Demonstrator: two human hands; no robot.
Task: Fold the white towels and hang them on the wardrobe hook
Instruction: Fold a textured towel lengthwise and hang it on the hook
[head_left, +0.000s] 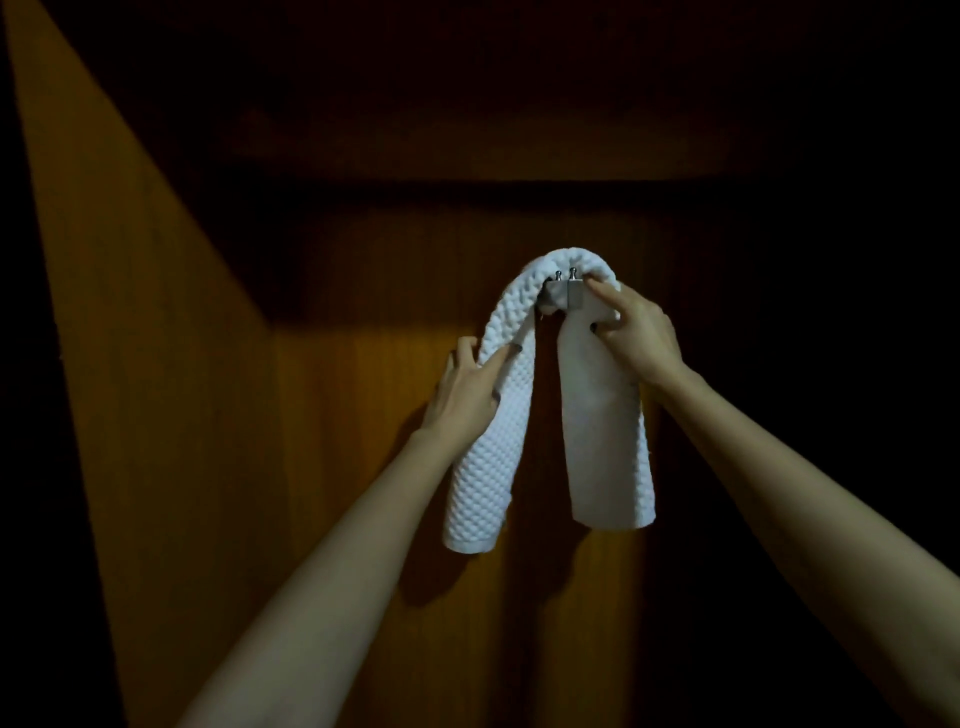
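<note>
While towel (493, 467) drapes hook (569, 293), left hand (470, 387) and right hand (636, 338) grip it — flanking.

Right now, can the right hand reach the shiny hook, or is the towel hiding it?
Probably yes. The right hand has a fingertip right beside the hook, whose metal front pokes out under the towel draped over it. Nothing sits between them.

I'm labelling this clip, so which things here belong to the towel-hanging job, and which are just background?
In the job: white towel, draped over the metal hook; left hand gripping its left half; right hand on it beside the hook.
Just background: wardrobe back panel; side panel.
</note>
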